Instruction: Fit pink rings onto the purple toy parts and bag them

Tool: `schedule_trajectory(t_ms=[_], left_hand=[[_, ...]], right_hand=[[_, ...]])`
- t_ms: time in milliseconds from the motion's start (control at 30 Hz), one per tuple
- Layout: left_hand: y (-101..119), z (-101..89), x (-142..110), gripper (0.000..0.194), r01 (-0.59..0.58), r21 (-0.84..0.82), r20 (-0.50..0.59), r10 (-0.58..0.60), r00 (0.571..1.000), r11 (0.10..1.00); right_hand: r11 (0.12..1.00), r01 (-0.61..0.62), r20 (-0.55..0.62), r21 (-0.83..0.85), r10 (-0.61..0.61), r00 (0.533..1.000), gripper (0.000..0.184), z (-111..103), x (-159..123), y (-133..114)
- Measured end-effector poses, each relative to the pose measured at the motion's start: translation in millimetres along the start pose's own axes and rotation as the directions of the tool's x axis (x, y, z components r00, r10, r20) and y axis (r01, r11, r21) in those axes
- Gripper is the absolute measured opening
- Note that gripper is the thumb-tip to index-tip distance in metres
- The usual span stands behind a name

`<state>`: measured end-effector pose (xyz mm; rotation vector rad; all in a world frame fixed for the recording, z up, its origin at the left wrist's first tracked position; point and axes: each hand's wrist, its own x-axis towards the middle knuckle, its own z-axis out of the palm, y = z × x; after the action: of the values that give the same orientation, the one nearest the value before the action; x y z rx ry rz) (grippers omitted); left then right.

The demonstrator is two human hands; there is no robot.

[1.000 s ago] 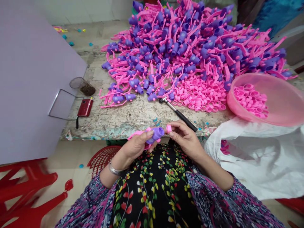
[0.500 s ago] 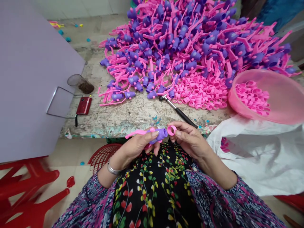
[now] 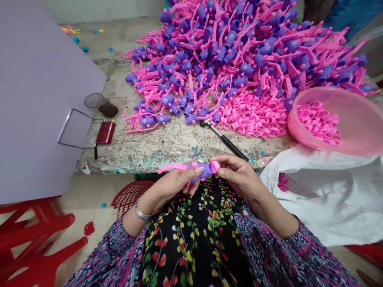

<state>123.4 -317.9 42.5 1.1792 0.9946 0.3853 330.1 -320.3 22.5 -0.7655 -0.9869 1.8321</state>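
By the tabletop's (image 3: pixel 170 145) near edge, the gap has been closed between the pink ring (image 3: pixel 214 164), pinched by the right hand (image 3: pixel 240 174), and the purple tube (image 3: pixel 206 170), clasped by the left hand (image 3: pixel 173 182); their overlap is unclear.

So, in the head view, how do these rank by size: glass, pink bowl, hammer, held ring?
1. Pink bowl
2. Glass and hammer, unsure: hammer longer, glass broader
3. Ring in the right hand
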Motion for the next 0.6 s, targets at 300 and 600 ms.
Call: schedule_trajectory(t_ms=[300,600], left_hand=[[3.2,-0.1,1.1,0.058,0.057,0.044,-0.009,-0.057,0.998,0.997],[7.3,3.1,2.6,0.06,0.078,0.081,-0.047,-0.075,0.996,0.994]], right_hand=[[0.942,0.116,0.013,-0.315,-0.118,0.993,0.023,-1.4,-0.6,-4.9],[0.893,0.169,0.045,-0.418,-0.166,0.985,0.021,-1.9,0.4,-5.6]])
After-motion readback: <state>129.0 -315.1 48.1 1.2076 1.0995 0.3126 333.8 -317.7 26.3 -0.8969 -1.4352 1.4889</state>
